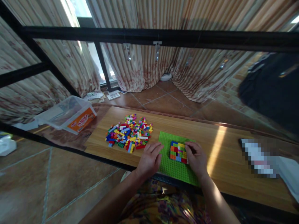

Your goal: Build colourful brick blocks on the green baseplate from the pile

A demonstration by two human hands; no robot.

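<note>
A green studded baseplate (164,163) lies near the front edge of the wooden table. On it is a flat square of building bricks (175,152) in red, blue, yellow, green and orange, with a dark gap near its middle. My right hand (197,158) is at the square's right side, its fingertips bent together against the upper right edge; whatever is between them is hidden. My left hand (150,158) rests at the baseplate's left edge, fingers stretched out, holding nothing visible. Just beyond it spreads a pile of loose bricks (130,132) in mixed colours and sizes.
A clear plastic box (72,113) with an orange label stands left of the wooden table top (196,132). A blurred-out flat object (258,158) and a white item (289,174) lie at the right. A black metal bar (140,34) crosses beyond the table, before striped curtains (149,65).
</note>
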